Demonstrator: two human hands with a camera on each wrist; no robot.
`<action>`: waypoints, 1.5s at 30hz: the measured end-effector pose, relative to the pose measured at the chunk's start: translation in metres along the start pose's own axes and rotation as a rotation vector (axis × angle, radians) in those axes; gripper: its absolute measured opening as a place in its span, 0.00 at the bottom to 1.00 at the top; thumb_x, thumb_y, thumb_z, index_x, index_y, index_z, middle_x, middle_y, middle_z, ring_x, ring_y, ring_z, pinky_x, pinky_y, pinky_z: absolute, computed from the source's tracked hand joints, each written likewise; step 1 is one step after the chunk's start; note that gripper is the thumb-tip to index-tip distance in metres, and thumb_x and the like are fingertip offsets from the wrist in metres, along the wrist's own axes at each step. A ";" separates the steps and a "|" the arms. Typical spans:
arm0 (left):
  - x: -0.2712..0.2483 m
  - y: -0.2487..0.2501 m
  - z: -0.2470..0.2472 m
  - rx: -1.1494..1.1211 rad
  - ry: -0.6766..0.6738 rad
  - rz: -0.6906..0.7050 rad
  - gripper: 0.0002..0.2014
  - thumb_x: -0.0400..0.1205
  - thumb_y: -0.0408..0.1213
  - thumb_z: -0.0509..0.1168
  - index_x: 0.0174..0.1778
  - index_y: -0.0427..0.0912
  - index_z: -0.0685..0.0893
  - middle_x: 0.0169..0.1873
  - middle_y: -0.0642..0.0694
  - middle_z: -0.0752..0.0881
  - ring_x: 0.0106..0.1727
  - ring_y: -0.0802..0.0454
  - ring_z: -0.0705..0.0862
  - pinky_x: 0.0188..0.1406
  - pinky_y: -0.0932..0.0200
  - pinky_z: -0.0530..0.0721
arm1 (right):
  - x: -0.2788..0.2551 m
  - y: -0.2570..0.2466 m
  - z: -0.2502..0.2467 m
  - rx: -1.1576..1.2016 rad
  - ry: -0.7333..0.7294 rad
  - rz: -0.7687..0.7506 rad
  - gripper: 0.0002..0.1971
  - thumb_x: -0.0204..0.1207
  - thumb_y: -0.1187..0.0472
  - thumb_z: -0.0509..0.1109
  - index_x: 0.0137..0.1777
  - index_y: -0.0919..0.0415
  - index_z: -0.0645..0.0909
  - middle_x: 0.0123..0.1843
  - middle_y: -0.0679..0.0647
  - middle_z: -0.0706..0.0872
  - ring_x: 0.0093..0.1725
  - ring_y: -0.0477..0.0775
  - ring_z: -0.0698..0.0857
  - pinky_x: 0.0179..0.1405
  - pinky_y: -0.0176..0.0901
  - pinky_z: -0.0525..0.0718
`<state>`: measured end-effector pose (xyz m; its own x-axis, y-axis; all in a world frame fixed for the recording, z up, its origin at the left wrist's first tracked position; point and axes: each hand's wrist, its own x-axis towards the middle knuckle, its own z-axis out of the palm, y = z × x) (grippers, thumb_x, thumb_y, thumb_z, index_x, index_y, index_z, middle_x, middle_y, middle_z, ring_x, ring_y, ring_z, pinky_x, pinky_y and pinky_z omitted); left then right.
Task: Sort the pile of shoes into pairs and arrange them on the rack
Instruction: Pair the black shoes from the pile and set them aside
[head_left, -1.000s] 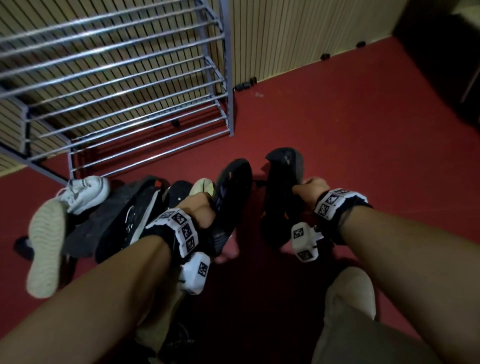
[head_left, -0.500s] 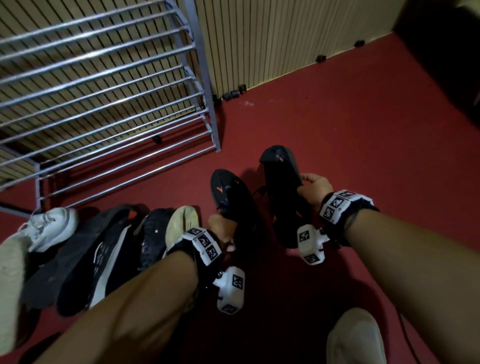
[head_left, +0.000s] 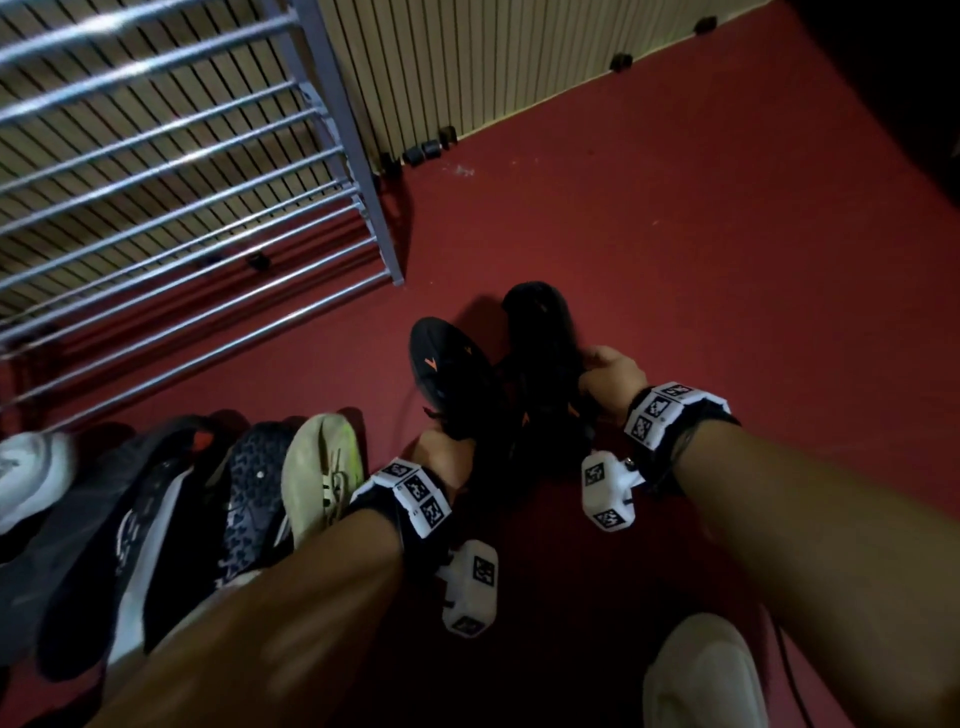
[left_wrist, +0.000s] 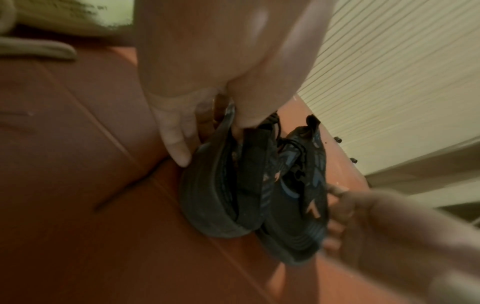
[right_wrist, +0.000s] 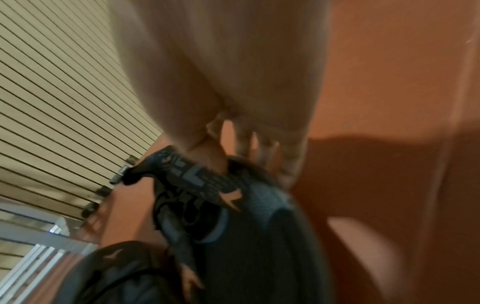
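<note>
Two matching black sneakers with orange marks hang side by side above the red floor. My left hand (head_left: 447, 447) pinches the heel rim of the left black sneaker (head_left: 449, 371); in the left wrist view the same hand (left_wrist: 207, 115) has its thumb inside the collar of that sneaker (left_wrist: 221, 193). My right hand (head_left: 608, 371) grips the collar of the right black sneaker (head_left: 540, 338), which the right wrist view shows as the right black sneaker (right_wrist: 233, 205) held by my right hand (right_wrist: 241, 148). The grey metal shoe rack (head_left: 208, 171) stands at the upper left, its shelves bare.
A pile of shoes lies at the left: a cream and lime sneaker (head_left: 319, 473), a dark studded-sole shoe (head_left: 254, 493), a black and white shoe (head_left: 140, 551), a white sneaker (head_left: 26, 478). A pale shoe (head_left: 701, 670) sits at the bottom right. Slatted wall (head_left: 493, 62) behind.
Both hands have carried the black sneakers forward and closer together, away from the pile. The view has shifted right, so the pile and rack sit further left.
</note>
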<state>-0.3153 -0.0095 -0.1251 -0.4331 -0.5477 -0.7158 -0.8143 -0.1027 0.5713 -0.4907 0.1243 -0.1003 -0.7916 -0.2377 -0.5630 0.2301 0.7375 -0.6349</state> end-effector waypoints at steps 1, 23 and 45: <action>-0.001 0.001 0.000 -0.021 -0.013 -0.005 0.20 0.81 0.38 0.65 0.68 0.35 0.80 0.62 0.35 0.85 0.60 0.36 0.86 0.53 0.41 0.89 | -0.001 0.002 -0.002 -0.009 -0.041 0.005 0.32 0.71 0.76 0.64 0.74 0.52 0.78 0.63 0.54 0.86 0.61 0.58 0.85 0.56 0.43 0.84; 0.011 0.054 0.059 -0.278 -0.045 -0.024 0.15 0.85 0.31 0.59 0.68 0.38 0.77 0.49 0.42 0.86 0.44 0.46 0.87 0.29 0.55 0.90 | 0.023 0.035 -0.039 0.089 0.072 0.127 0.23 0.72 0.76 0.70 0.65 0.57 0.83 0.60 0.58 0.87 0.62 0.59 0.86 0.61 0.46 0.82; 0.002 0.103 0.096 -0.394 -0.230 0.028 0.27 0.82 0.25 0.60 0.78 0.45 0.69 0.71 0.40 0.78 0.56 0.48 0.80 0.42 0.50 0.88 | 0.061 0.044 -0.088 0.340 0.399 0.217 0.19 0.76 0.78 0.62 0.63 0.66 0.84 0.62 0.61 0.87 0.56 0.57 0.85 0.51 0.35 0.76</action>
<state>-0.4372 0.0589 -0.1064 -0.5640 -0.3605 -0.7429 -0.6111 -0.4228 0.6691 -0.5790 0.1983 -0.1162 -0.8433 0.2022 -0.4979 0.5283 0.4820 -0.6990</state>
